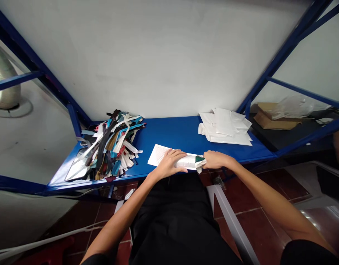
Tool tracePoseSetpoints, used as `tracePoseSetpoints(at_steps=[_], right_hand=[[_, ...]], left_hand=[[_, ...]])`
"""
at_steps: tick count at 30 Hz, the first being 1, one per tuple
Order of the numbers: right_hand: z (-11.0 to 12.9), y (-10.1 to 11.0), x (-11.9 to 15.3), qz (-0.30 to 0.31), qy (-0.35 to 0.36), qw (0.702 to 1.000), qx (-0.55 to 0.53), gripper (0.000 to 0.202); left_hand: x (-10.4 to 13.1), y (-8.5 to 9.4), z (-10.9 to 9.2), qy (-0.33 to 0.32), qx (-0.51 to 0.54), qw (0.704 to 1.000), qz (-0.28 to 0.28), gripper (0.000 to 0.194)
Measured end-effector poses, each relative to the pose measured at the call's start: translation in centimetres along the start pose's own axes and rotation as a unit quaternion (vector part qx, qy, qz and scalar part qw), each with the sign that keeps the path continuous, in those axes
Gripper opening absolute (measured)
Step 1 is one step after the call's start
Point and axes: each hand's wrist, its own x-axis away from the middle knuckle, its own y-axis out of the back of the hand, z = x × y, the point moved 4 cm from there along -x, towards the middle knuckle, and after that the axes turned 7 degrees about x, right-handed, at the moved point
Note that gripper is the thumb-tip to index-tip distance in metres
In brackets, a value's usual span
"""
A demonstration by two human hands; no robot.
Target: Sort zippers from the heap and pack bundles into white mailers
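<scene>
A white padded envelope (pixel 158 156) lies along the front edge of the blue table. My left hand (pixel 172 162) rests across its middle, fingers over the top and thumb near the front edge, holding it. At the right end, a bit of dark green and white material (pixel 199 162), apparently cloth, sticks out. My right hand (pixel 212 159) is closed in a fist at that end, gripping the material; the fingertips are hidden. To the left of my left hand is a heap of many-coloured fabric strips (pixel 114 147).
Several white envelopes (pixel 227 127) are stacked at the back right of the blue table (pixel 169 129). Under the strips' left side lies a flat, pale, dark-edged object (pixel 75 169). Blue frame posts flank the table. Beyond the right post is a cardboard box (pixel 276 119) with clear plastic.
</scene>
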Motion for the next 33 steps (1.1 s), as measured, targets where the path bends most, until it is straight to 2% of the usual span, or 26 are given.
tracePoseSetpoints(at_steps=[4,8,9,10,11,12,13,14,15,16,17,19,21,23,26,28,31,33], right_hand=[[0.9,-0.2,-0.3,-0.035,-0.072,0.996,-0.037,0.049],[2.5,-1.4,-0.1,-0.088,-0.106,0.989,-0.049,0.048],[2.8,-1.6,-0.1,-0.105,-0.112,0.986,-0.058,0.048],[3.1,-1.8,-0.2,-0.124,-0.117,0.983,-0.075,0.049],[3.3,-2.0,-0.3,-0.144,-0.123,0.977,-0.099,0.050],[3.5,-2.2,-0.4,-0.162,-0.129,0.970,-0.127,0.049],[3.7,-2.3,-0.6,-0.177,-0.134,0.962,-0.158,0.046],[3.9,-2.5,-0.7,-0.189,-0.133,0.955,-0.186,0.043],[4.3,-2.6,-0.9,-0.198,-0.122,0.951,-0.205,0.040],[4.8,-2.6,-1.0,-0.207,-0.103,0.948,-0.218,0.038],[5.5,-2.7,-1.0,-0.217,-0.079,0.947,-0.226,0.036],[6.9,-2.7,-0.9,-0.237,-0.041,0.945,-0.223,0.033],[8.2,-2.8,-0.7,-0.261,-0.044,0.941,-0.212,0.031],[8.9,-3.0,-0.6,-0.288,-0.070,0.929,-0.222,0.029],[9.3,-3.5,-0.9,-0.316,-0.073,0.896,-0.305,0.021],[9.3,-4.0,-1.0,-0.327,-0.046,0.863,-0.382,0.020],[9.3,-4.6,-0.7,-0.318,0.045,0.806,-0.496,0.033],[9.5,-4.9,-0.4,-0.266,0.131,0.759,-0.579,0.047]], left_hand=[[0.0,-0.9,0.1,-0.016,-0.077,0.997,-0.022,0.084],[-1.1,-1.1,-0.8,-0.068,-0.103,0.990,-0.071,0.092],[-1.2,-1.0,-1.1,-0.077,-0.093,0.988,-0.101,0.093],[-1.2,-0.7,-1.3,-0.068,-0.077,0.982,-0.159,0.092],[-0.8,-0.3,-1.5,-0.040,-0.055,0.967,-0.245,0.091],[0.0,0.1,-1.6,0.007,-0.021,0.935,-0.353,0.092],[1.1,0.3,-1.5,0.066,0.030,0.886,-0.458,0.093],[2.3,0.1,-1.5,0.124,0.098,0.826,-0.541,0.096],[3.1,-0.2,-1.4,0.169,0.188,0.776,-0.578,0.098],[3.4,-0.7,-1.4,0.193,0.290,0.742,-0.573,0.098],[3.2,-0.9,-1.6,0.192,0.393,0.723,-0.535,0.097],[2.0,-0.6,-2.4,0.151,0.543,0.708,-0.426,0.088],[0.6,0.5,-3.3,0.120,0.589,0.720,-0.346,0.071],[-0.4,1.1,-3.8,0.138,0.553,0.759,-0.313,0.056],[-1.4,0.7,-4.3,0.175,0.466,0.817,-0.291,0.046],[-1.7,0.0,-4.7,0.173,0.440,0.833,-0.287,0.042],[-1.7,-0.4,-4.9,0.173,0.445,0.814,-0.331,0.038],[-1.6,0.1,-4.5,0.182,0.467,0.786,-0.362,0.038]])
